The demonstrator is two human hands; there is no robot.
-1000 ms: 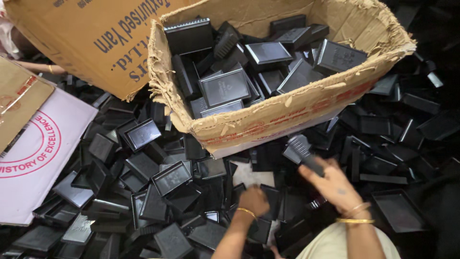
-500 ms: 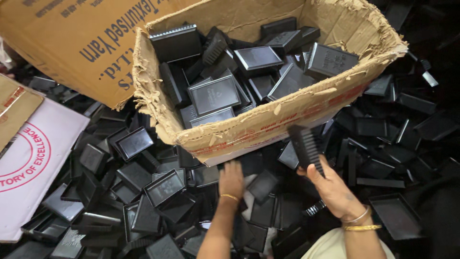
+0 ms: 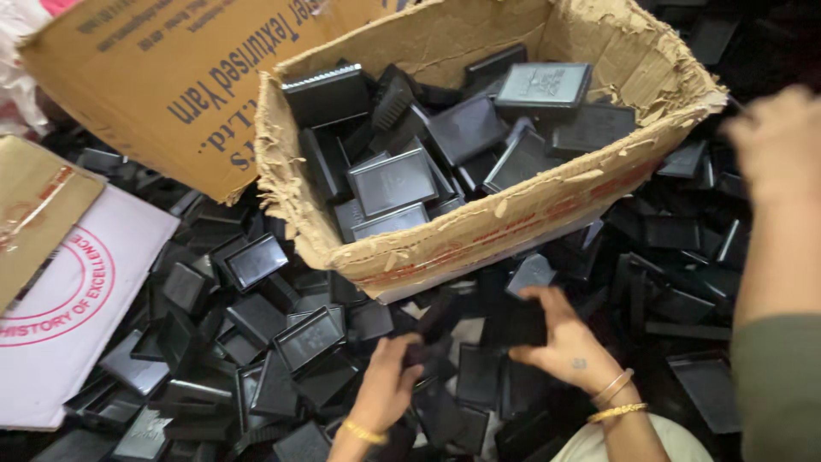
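Small black plastic trays (image 3: 256,261) lie heaped all over the floor. My left hand (image 3: 386,382), with a gold bangle at the wrist, curls its fingers on a black tray (image 3: 425,349) in the heap just below the box. My right hand (image 3: 562,340), wearing two bangles, grips another black tray (image 3: 513,321) low over the pile, close to my left hand. Motion blur hides the exact grip of both. Right behind my hands stands a torn cardboard box (image 3: 513,218), filled with more black trays (image 3: 392,180).
The box's big flap (image 3: 180,85) leans out to the upper left. A white board with a red round mark (image 3: 73,321) and a brown cardboard piece (image 3: 34,205) lie at the left. Another person's blurred hand (image 3: 780,145), on a green-sleeved arm (image 3: 776,385), hangs at the right edge.
My right hand came down from beside the box to the pile. My left hand went from lying flat to curling on a tray. A blurred hand appeared at the right.
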